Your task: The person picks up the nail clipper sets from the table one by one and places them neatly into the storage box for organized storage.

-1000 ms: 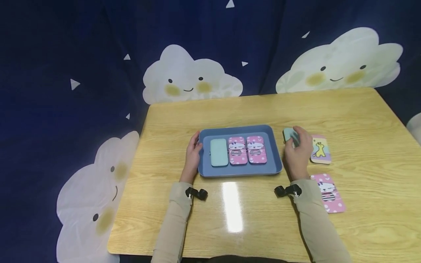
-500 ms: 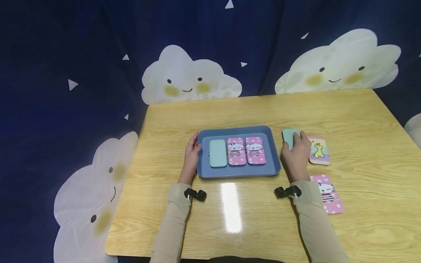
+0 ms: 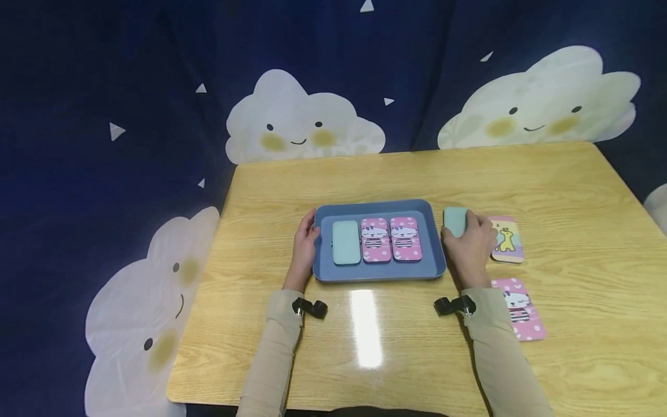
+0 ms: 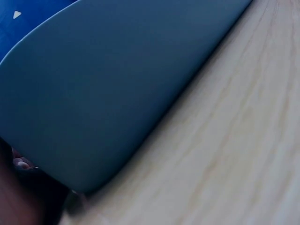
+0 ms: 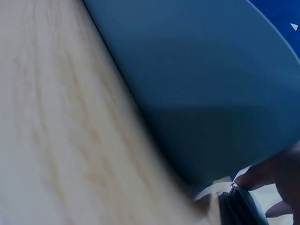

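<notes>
A blue tray [image 3: 375, 271] lies on the table, holding a mint-green tin [image 3: 346, 243] and two pink cat tins [image 3: 376, 250] [image 3: 406, 249] in a row. My left hand [image 3: 304, 246] holds the tray's left wall, its thumb at the rim. Just right of the tray, my right hand [image 3: 471, 246] pinches a second mint-green tin [image 3: 455, 221] between thumb and fingers. In the right wrist view, the thumb meets the edge of this dark-looking tin [image 5: 239, 206], beside the tray's wall [image 5: 201, 93]. Part of the tin is hidden by the hand.
A giraffe tin [image 3: 506, 243] lies right beside my right hand. Nearer me, another pink cat tin [image 3: 526, 321] is partly covered by the right sleeve. The wooden table [image 3: 417, 359] ends at a dark blue cloud-patterned curtain [image 3: 411, 69].
My right hand has settled its fingers around the second mint-green tin, which has shifted slightly left toward the tray. The left hand and tray stay in place.
</notes>
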A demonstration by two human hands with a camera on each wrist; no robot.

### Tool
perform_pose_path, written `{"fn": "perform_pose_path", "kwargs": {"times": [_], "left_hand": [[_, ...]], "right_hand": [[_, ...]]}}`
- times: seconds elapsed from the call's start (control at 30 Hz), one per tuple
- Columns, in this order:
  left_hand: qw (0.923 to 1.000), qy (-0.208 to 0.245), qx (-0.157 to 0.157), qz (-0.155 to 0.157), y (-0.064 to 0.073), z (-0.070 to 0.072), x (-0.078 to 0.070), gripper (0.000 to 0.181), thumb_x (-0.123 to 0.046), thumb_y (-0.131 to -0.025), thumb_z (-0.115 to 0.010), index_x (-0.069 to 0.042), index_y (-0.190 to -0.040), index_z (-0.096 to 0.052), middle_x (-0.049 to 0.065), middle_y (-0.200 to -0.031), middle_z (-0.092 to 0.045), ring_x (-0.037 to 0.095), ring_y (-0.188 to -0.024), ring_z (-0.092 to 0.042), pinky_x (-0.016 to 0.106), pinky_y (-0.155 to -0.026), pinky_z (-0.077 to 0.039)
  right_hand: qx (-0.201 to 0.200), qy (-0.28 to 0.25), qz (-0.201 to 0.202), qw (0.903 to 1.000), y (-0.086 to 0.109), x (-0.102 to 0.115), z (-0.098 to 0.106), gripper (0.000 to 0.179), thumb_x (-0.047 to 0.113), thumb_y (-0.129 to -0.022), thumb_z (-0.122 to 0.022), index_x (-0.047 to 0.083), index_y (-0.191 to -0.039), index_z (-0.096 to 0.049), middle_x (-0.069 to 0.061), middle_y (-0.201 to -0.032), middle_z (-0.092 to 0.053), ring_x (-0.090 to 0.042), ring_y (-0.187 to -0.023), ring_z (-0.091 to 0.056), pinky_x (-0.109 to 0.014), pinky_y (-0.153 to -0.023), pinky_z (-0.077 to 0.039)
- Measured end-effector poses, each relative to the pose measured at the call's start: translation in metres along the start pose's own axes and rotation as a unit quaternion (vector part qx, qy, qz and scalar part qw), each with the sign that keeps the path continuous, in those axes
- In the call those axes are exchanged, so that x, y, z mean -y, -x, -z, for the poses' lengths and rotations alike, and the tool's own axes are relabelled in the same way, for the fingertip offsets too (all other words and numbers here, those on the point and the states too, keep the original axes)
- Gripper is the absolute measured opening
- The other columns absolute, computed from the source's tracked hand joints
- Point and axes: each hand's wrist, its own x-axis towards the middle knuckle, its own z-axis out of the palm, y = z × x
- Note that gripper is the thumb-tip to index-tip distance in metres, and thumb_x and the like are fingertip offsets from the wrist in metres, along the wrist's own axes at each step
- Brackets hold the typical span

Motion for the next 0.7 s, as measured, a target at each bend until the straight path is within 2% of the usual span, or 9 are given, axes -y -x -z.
{"fn": "perform_pose_path", "kwargs": {"times": [0.13, 0.23, 0.33, 0.43, 0.57, 0.7], "left_hand": [[1.0000, 0.000, -0.002, -0.002, 0.000, -0.001, 0.001, 0.050, -0.007, -0.102, -0.042, -0.009, -0.152, -0.037, 0.008, -0.156, -0.037, 0.027, -0.145, -0.030, 0.039, -0.118, -0.024], [1.0000, 0.002, -0.002, -0.005, 0.000, -0.001, 0.000, 0.050, -0.007, -0.102, -0.042, -0.009, -0.152, -0.037, 0.009, -0.155, -0.038, 0.026, -0.145, -0.030, 0.038, -0.118, -0.025], [1.0000, 0.006, 0.004, -0.006, 0.000, -0.001, 0.000, 0.051, -0.006, -0.102, -0.041, -0.007, -0.153, -0.036, 0.011, -0.156, -0.036, 0.026, -0.145, -0.029, 0.038, -0.118, -0.023], [0.9999, 0.005, 0.010, -0.001, 0.001, 0.000, 0.000, 0.050, -0.004, -0.103, -0.040, -0.007, -0.153, -0.034, 0.012, -0.157, -0.034, 0.027, -0.146, -0.027, 0.037, -0.119, -0.022], [0.9997, 0.002, 0.021, 0.011, 0.003, 0.002, -0.008, 0.051, -0.003, -0.103, -0.039, -0.005, -0.154, -0.032, 0.015, -0.158, -0.032, 0.029, -0.147, -0.025, 0.039, -0.119, -0.020], [0.9992, -0.008, 0.033, 0.019, 0.009, 0.002, -0.026, 0.052, -0.002, -0.102, -0.039, -0.001, -0.154, -0.030, 0.017, -0.158, -0.031, 0.033, -0.146, -0.026, 0.042, -0.119, -0.023]], "right_hand": [[0.016, -0.018, -0.019, 0.9995, 0.001, 0.002, -0.001, 0.080, 0.028, -0.089, -0.066, 0.005, -0.155, -0.029, -0.033, -0.135, -0.038, -0.048, -0.118, -0.039, -0.060, -0.097, -0.033], [0.014, -0.053, -0.019, 0.9983, 0.001, 0.000, -0.001, 0.077, 0.026, -0.090, -0.064, 0.008, -0.156, -0.028, -0.034, -0.135, -0.039, -0.049, -0.116, -0.043, -0.061, -0.098, -0.037], [-0.017, -0.091, -0.013, 0.9956, -0.001, -0.006, -0.003, 0.064, 0.022, -0.095, -0.058, 0.006, -0.153, -0.035, -0.031, -0.140, -0.041, -0.047, -0.126, -0.042, -0.058, -0.107, -0.033], [-0.047, -0.132, -0.016, 0.9899, -0.002, -0.013, -0.005, 0.053, 0.018, -0.098, -0.051, 0.006, -0.149, -0.043, -0.025, -0.142, -0.046, -0.039, -0.132, -0.041, -0.051, -0.112, -0.030], [-0.070, -0.175, -0.041, 0.9812, -0.003, -0.015, -0.005, 0.049, 0.016, -0.097, -0.053, 0.009, -0.145, -0.049, -0.020, -0.137, -0.051, -0.032, -0.123, -0.047, -0.046, -0.106, -0.037], [-0.088, -0.211, -0.078, 0.9704, -0.004, -0.010, -0.002, 0.046, 0.014, -0.095, -0.058, 0.013, -0.141, -0.055, -0.012, -0.121, -0.055, -0.021, -0.106, -0.048, -0.034, -0.092, -0.040]]}}
